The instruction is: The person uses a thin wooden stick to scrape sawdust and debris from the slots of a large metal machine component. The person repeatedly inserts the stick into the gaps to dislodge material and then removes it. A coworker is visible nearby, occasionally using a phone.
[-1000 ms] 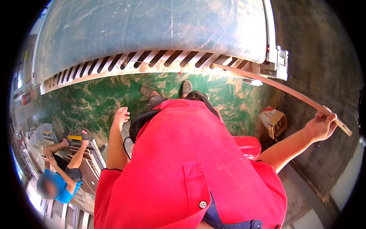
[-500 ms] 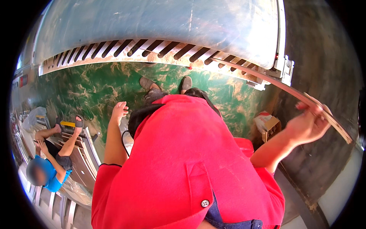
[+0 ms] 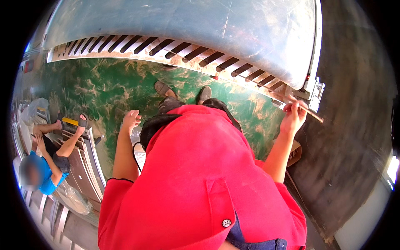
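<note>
My right hand (image 3: 293,120) is closed around a thin brown wooden strip (image 3: 314,115) near the right end of the slotted ledge (image 3: 189,62). One end of the strip sticks out past my fingers to the right; its other part runs leftward along the ledge, where I cannot clearly trace its far end. My left hand (image 3: 132,120) hangs over the green floor at my left side, fingers curled in, with nothing visible in them. Sawdust lies on the ledge, which runs along the front of a large blue-grey machine table (image 3: 179,18).
A metal bracket (image 3: 315,96) juts from the machine's right corner. Sawdust is scattered over the green floor (image 3: 121,83). Down by my right forearm stands a cardboard box (image 3: 295,153). At the left, a person in blue (image 3: 50,171) sits beside stacked panels (image 3: 81,160).
My right hand has moved left and inward with the strip, toward the ledge's right end. Less of the strip sticks out to the right. My left hand has barely moved.
</note>
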`<action>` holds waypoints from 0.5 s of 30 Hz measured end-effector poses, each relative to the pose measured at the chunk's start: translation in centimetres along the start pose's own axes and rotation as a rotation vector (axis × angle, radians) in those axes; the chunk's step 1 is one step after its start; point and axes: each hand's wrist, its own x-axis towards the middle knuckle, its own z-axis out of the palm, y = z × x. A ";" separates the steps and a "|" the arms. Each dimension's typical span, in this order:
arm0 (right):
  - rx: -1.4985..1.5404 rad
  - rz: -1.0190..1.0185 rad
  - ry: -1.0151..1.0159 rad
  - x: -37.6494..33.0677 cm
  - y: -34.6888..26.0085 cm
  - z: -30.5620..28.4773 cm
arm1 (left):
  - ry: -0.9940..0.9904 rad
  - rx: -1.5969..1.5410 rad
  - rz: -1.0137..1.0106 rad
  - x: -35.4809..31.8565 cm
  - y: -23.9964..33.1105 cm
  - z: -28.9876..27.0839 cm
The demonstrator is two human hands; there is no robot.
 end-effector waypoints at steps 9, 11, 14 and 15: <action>0.141 -0.182 0.220 2.9 -3.7 -9.4 | 0.042 0.002 -0.010 -1.9 0.2 -0.1; 0.103 -0.234 0.216 2.5 -7.3 -10.7 | 0.032 0.037 -0.025 -0.9 -1.3 -0.2; -0.005 -0.385 0.285 2.0 -13.3 -8.5 | 0.026 0.050 -0.045 -1.0 -1.0 0.2; -0.024 -0.411 0.324 1.7 -15.0 -7.6 | 0.019 0.044 -0.042 -0.9 -0.7 0.2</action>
